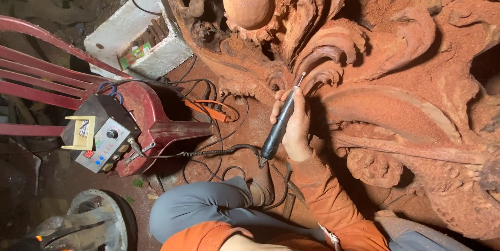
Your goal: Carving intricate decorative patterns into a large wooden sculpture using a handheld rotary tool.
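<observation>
— Where the fingers wrap, what are they holding?
— The right hand [296,126] is closed around a slim black rotary handpiece [278,126], held like a pen; the tool runs through the fist, its thin bit [300,79] poking out above the fingertips and touching a scroll of the reddish carved wood [396,74].
— And below the hand?
— A flexible cable [219,152] leaves the tool's lower end and runs left toward a small grey control box [104,144] resting on a red plastic chair [47,79].
— The other hand?
— Not in view. An orange sleeve [333,204] and a grey-clad knee [198,206] sit under the hand; a white foam box [130,29] lies well off to the upper left.
</observation>
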